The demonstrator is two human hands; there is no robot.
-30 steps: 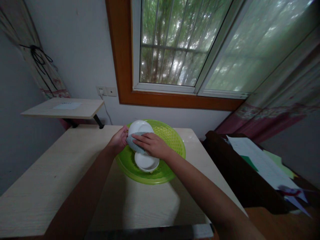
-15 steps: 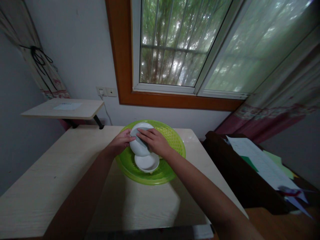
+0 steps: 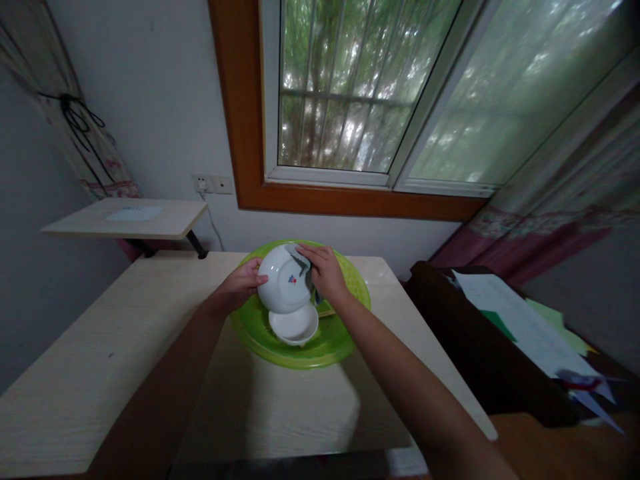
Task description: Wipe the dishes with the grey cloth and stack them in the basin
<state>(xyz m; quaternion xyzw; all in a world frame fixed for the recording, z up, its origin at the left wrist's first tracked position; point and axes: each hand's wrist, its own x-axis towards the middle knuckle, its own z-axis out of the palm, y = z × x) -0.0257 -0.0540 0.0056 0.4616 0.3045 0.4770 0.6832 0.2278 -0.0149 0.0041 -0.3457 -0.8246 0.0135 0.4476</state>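
Observation:
My left hand point(image 3: 243, 287) is closed on the left rim of a white dish point(image 3: 277, 283), a plate or shallow bowl, tilted with its underside towards me. A small blue and red mark shows inside its foot ring. My right hand point(image 3: 326, 272) pinches a grey cloth point(image 3: 299, 259) against the dish's upper right edge. Just below the dish, a small white bowl point(image 3: 295, 327) sits in a bright green plastic basin point(image 3: 260, 347). To the right of that bowl, thin light sticks point(image 3: 326, 313), perhaps chopsticks, show partly from under my right forearm.
The basin stands on a pale wooden table point(image 3: 300, 407). A small raised shelf point(image 3: 175, 217) with a paper label rises at the back left. Behind are a wall socket point(image 3: 213, 184) and a barred window. Papers point(image 3: 515, 327) lie on dark furniture to the right.
My right hand has moved with the cloth from the middle of the dish to its upper right edge, uncovering the printed mark. My left hand stays on the rim.

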